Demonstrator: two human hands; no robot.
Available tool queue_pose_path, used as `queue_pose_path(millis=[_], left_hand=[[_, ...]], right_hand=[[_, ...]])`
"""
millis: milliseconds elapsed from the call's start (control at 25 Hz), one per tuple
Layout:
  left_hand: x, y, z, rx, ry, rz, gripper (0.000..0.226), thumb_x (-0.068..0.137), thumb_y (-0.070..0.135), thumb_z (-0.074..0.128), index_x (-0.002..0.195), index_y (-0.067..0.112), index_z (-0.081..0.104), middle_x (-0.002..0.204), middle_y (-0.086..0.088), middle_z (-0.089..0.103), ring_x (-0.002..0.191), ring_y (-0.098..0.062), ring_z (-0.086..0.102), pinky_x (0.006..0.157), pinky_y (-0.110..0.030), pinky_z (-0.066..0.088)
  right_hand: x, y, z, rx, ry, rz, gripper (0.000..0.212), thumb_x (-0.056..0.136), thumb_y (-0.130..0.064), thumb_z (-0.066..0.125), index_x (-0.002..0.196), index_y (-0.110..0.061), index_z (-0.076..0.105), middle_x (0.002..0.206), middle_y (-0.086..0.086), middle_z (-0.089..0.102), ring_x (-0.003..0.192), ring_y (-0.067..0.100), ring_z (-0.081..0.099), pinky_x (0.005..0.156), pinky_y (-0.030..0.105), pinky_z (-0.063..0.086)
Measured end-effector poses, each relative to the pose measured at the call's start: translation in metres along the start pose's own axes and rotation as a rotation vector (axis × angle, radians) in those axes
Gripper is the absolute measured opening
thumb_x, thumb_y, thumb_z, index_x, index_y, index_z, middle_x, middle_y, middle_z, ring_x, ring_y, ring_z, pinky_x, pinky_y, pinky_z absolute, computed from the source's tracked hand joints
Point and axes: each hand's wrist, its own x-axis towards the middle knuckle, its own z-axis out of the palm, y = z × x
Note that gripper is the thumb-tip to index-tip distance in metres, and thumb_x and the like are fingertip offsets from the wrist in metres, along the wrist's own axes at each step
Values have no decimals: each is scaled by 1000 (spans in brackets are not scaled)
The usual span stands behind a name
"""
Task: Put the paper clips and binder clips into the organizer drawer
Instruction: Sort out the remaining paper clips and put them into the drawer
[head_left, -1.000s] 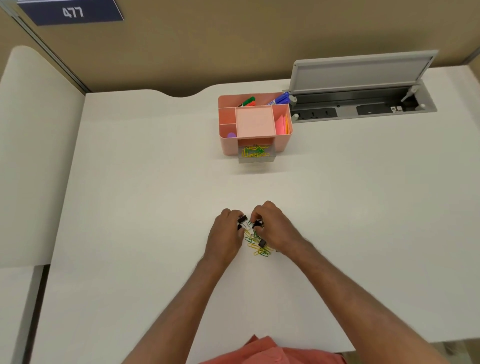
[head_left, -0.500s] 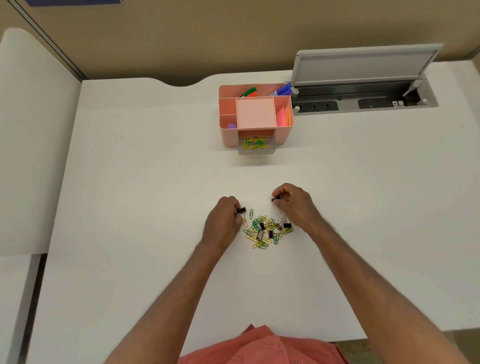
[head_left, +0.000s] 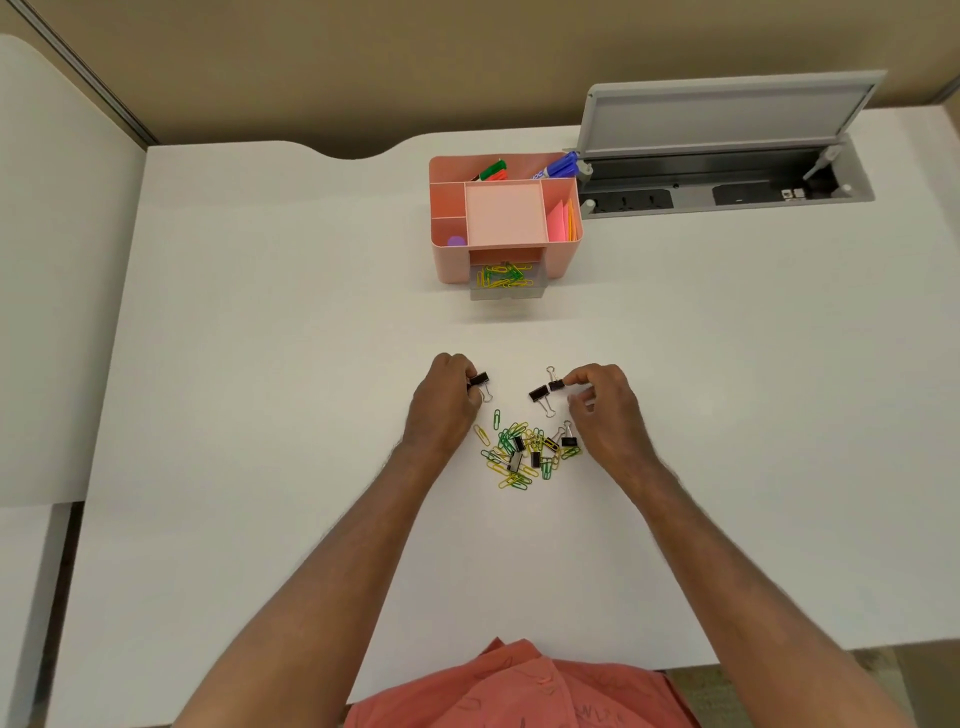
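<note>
A pile of yellow and green paper clips mixed with several small black binder clips lies on the white desk between my hands. My left hand is closed around a black binder clip at the pile's upper left. My right hand pinches another black binder clip at its fingertips; a further binder clip lies just left of it on the desk. Farther away stands the pink organizer, its clear drawer pulled out and holding yellow and green paper clips.
The organizer holds markers, pink sticky notes and a purple item in its compartments. Behind it to the right an open grey cable tray with its lid raised is set into the white desk. A second desk adjoins on the left.
My hands have moved apart and away from the pile, each carrying a binder clip. The right hand went up and to the right, uncovering the pile.
</note>
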Motion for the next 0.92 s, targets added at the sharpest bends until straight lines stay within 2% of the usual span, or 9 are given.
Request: queue_pose_path(millis=[200,280,360,480,600,680,800,920], left_hand=[[-14,0,4,-50,85,57,22,94,12,61,116,11,61,116,-4,51,87,-23,61,73,-36,52],[-32,2,8,-90,86,86,21,94,15,63,115,14,62,112,0,52,90,-16,58,74,-28,47],[-55,5,16,-96,15,105,22,94,24,66,115,19,62,110,4,54,92,-11,56,76,-26,45],[-84,11,33,-40,-109,123,34,93,29,69,124,21,59,113,2,55,95,-17,59,79,-34,51],[-95,14,47,56,-139,154,46,93,24,69,136,20,52,121,-2,54,101,-23,60,79,-39,55],[-93,16,50,92,-126,151,41,94,22,67,132,21,52,119,-1,53,97,-24,61,76,-41,55],[-89,18,49,120,-137,146,24,95,18,65,117,20,55,111,1,54,89,-23,59,70,-38,52],[-88,18,47,106,-152,136,19,93,15,65,108,22,55,106,4,55,87,-21,59,68,-34,49]], right_hand=[[-39,20,-2,-117,-62,-28,27,90,-8,66,108,-27,61,107,-8,50,88,5,57,76,25,51],[-50,28,2,-140,-95,-81,33,88,-11,71,115,-28,62,113,-9,49,96,9,56,80,26,51],[-55,33,7,-184,-114,-130,40,87,-14,74,123,-26,64,118,-7,49,107,12,54,85,26,51],[-59,33,13,-307,-104,-188,39,88,-19,74,126,-27,64,120,-4,49,112,16,50,76,32,55],[-58,32,14,-347,-105,-232,30,90,-16,72,118,-27,66,115,-2,50,105,18,51,66,37,55],[-58,32,13,-331,-126,-234,22,91,-14,72,110,-23,68,110,-3,51,100,18,53,68,38,55],[-59,32,8,-327,-169,-221,14,92,-15,71,102,-21,65,105,-5,50,93,17,55,70,38,54],[-57,29,1,-295,-230,-142,15,92,-14,72,102,-21,63,103,-4,50,87,13,55,75,30,50]])
